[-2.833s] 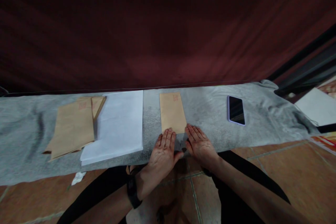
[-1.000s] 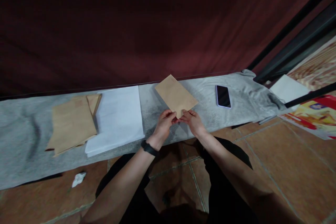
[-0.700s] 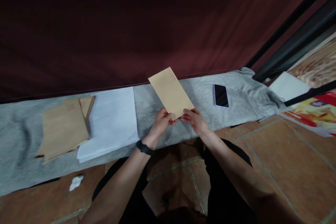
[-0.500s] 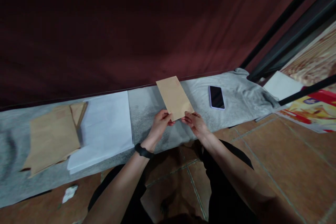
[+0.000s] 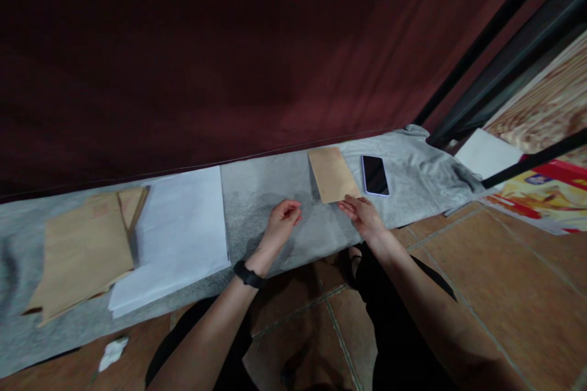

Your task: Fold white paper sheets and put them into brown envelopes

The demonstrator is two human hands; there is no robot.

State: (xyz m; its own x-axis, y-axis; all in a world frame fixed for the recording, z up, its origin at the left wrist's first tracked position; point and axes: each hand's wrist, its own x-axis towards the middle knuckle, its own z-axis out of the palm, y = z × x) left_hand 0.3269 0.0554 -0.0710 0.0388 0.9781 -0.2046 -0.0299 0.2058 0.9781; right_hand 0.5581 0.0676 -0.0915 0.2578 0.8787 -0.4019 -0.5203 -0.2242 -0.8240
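My right hand (image 5: 362, 215) pinches a brown kraft envelope (image 5: 334, 176) at its near right corner, thumb on top. The envelope is over the grey cloth, left of a phone, its far edge toward the dark red curtain. Faint marks show near its lower left. My left hand (image 5: 283, 220), with a black band on the wrist, hovers over the cloth to the left of the envelope. It holds nothing; its fingers are loosely curled, with a small gap to the thumb.
A stack of white paper (image 5: 178, 232) lies on the grey cloth (image 5: 257, 189), left of my hands. Several brown envelopes (image 5: 87, 250) overlap its left side. The phone (image 5: 375, 175) lies at right. A dark red curtain (image 5: 257, 73) hangs behind. A crumpled tissue (image 5: 112, 352) is on the tiles.
Both hands lifted the envelope from the cloth and turned it about. My left hand has since let go, and my right hand has carried the envelope right, close to the phone.
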